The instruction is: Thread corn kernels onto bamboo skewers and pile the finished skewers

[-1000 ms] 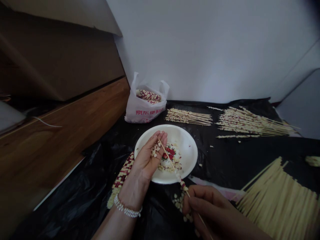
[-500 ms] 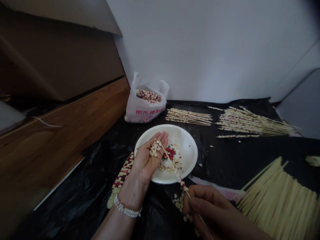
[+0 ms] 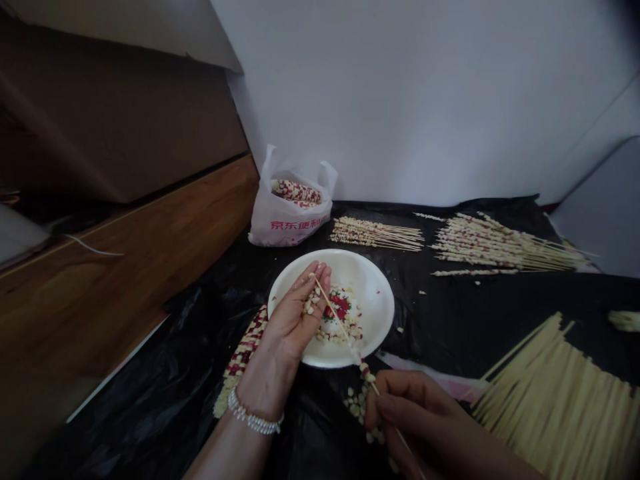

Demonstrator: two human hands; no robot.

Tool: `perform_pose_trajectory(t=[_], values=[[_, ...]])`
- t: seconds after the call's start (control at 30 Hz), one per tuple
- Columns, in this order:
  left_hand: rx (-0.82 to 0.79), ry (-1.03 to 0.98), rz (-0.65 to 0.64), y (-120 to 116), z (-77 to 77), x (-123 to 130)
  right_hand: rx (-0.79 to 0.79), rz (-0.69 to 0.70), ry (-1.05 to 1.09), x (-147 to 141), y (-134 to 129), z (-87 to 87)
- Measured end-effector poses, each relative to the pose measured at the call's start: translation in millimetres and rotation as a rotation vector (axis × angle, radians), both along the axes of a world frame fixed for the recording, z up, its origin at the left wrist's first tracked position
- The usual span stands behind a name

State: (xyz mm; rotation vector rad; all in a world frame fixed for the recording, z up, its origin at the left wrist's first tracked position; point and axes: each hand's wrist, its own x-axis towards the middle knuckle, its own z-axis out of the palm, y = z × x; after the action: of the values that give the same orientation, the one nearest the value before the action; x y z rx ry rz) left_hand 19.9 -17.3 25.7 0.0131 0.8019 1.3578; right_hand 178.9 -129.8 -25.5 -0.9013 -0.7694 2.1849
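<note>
My left hand [image 3: 293, 321] is cupped palm-up over the white bowl [image 3: 376, 300], holding loose corn kernels [image 3: 311, 307]. Its thumb and fingers are drawn together at the tip of a thin wooden skewer [image 3: 331, 305]. Cream and dark red kernels are threaded lower down this skewer. My right hand [image 3: 413, 403], at the lower right, pinches the skewer below those kernels. More kernels lie inside the bowl around a red printed pattern. Partly hidden by my left forearm, a red-and-cream corn cob [image 3: 246, 353] lies beside the bowl.
A white plastic bag [image 3: 290, 230] with corn cobs stands behind the bowl. Filled skewers lie in a small pile [image 3: 375, 233] and a larger pile [image 3: 480, 243] at the back. Bare skewers [image 3: 560, 393] fan out at right. Black plastic sheeting [image 3: 165, 380] covers the surface.
My left thumb and fingers have closed in toward the skewer's tip, covering part of the kernels in the palm. The right hand has hardly moved.
</note>
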Motion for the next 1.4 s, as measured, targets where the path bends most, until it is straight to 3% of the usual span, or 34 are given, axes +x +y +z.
perform_pose_trajectory(t=[0.3, 0.6, 1.0, 1.4], values=[[0.033, 0.052, 0.011, 1.4, -3.9, 0.6, 0.018, -0.005, 0.003, -0.3, 1.1, 1.0], [0.093, 0.050, -0.092, 0.8, -10.6, -2.4, 0.009, 0.016, 0.008, 0.2, 2.6, 5.7], [-0.011, 0.016, -0.003, -2.1, 4.6, 1.3, 0.008, 0.017, 0.028, 0.5, 1.5, 3.0], [-0.016, 0.015, 0.001, 1.2, -3.1, -0.5, 0.021, -0.013, 0.035, -0.3, 1.3, -0.1]])
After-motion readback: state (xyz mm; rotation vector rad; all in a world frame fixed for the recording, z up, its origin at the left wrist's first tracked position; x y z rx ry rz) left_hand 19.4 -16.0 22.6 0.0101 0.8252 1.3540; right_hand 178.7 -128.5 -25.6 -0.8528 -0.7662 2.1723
